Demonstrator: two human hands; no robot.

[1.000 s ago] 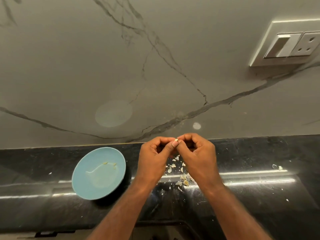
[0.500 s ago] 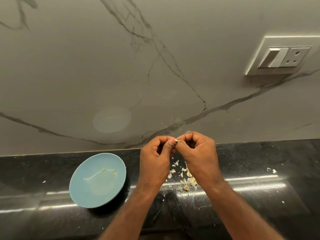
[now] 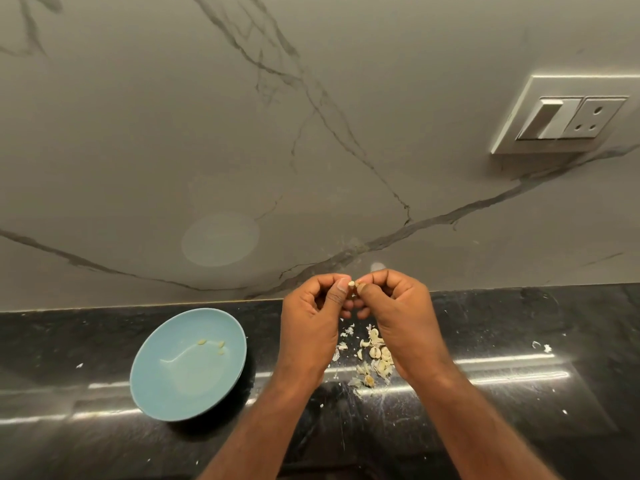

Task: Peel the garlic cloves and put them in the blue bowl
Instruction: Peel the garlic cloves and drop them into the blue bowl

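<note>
More of the garlic clove (image 3: 352,284) now shows between the left hand (image 3: 311,322) and right hand (image 3: 398,317).

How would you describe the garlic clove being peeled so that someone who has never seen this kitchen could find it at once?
Start at the black counter and look right of the blue bowl, where the left hand and right hand meet. The garlic clove is the small pale piece pinched between them. Unlike the cloves and skins lying below, it is held above the counter.

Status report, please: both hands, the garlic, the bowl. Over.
Left hand, right hand: both pinch one garlic clove. Blue bowl, at left, holds few pieces. Cloves and skins on counter below hands; path to bowl open.
</note>
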